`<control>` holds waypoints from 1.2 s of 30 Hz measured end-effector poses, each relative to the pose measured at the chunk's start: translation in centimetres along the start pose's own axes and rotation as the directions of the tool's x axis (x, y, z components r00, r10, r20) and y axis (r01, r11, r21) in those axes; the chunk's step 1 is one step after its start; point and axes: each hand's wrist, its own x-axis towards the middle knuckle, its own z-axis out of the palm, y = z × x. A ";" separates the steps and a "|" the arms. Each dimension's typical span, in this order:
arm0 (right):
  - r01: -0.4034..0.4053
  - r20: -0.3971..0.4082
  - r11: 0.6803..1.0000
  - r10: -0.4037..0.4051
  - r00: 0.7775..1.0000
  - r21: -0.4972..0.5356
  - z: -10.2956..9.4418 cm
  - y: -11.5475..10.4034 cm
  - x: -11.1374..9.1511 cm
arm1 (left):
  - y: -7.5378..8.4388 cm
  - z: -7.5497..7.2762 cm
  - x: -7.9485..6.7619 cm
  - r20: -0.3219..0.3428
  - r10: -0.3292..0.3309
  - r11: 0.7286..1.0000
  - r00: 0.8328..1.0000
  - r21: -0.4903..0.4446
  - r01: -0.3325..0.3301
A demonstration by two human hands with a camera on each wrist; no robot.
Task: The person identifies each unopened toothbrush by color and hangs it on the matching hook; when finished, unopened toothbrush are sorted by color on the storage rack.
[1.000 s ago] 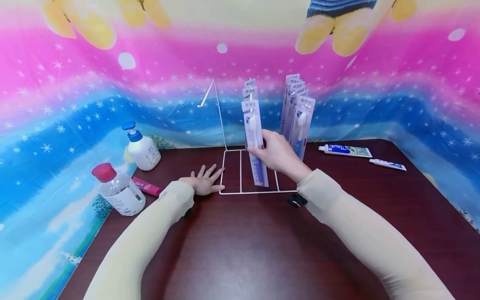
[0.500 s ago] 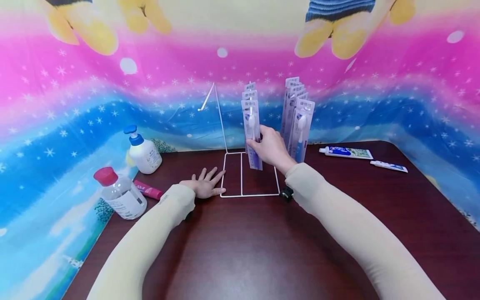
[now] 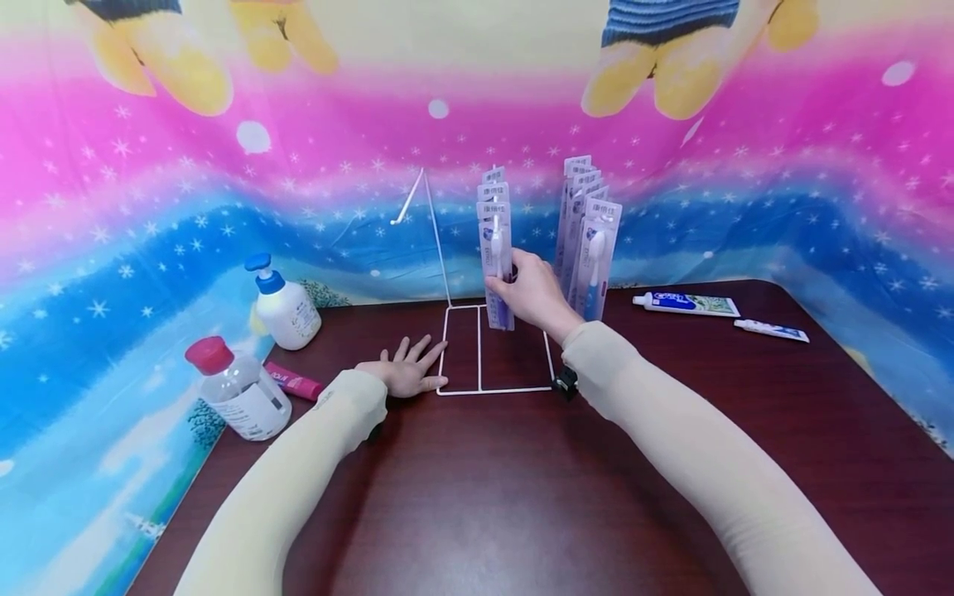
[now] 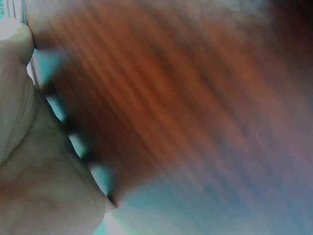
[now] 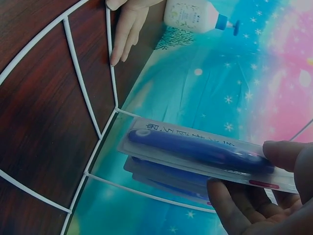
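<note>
My right hand (image 3: 538, 291) pinches a packaged toothbrush (image 3: 495, 252) with a purple handle, thumb on the near face and fingers behind. It hangs upright at the front of a row of similar packs on a white wire rack (image 3: 480, 352). In the right wrist view the purple handle (image 5: 195, 151) shows through clear plastic, with more purple packs just behind it. Whether its top is on the hook cannot be made out. My left hand (image 3: 405, 370) lies flat on the table, fingers spread, fingertips at the left side of the rack's base. Its palm (image 4: 44, 161) fills the left wrist view's edge.
Another row of toothbrush packs (image 3: 600, 248) hangs on the right. At left stand a pump bottle (image 3: 289, 314) and a red-capped bottle (image 3: 246, 397), with a red tube (image 3: 294, 380) between. Two toothpaste tubes, one large (image 3: 689, 304) and one small (image 3: 772, 331), lie right.
My right hand has moved the toothbrush pack back and slightly left, close against the packs behind it. The left hand has stayed in place.
</note>
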 end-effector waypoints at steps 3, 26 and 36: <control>-0.001 0.005 1.000 0.001 1.000 0.005 0.0 0.0 0.0 | 0.0 0.1 0.1 0.000 0.008 1.000 1.000 0.000 -0.008; 0.238 -0.198 0.971 -0.234 0.952 0.000 -4.3 -3.3 -4.5 | 0.0 -1.6 -1.2 -0.004 0.025 0.999 1.000 0.027 -0.025; 0.344 -0.124 0.925 -0.365 0.923 -0.164 -10.5 -2.3 -9.3 | -1.6 -4.3 -4.1 -0.191 0.141 0.965 0.971 -0.191 -0.178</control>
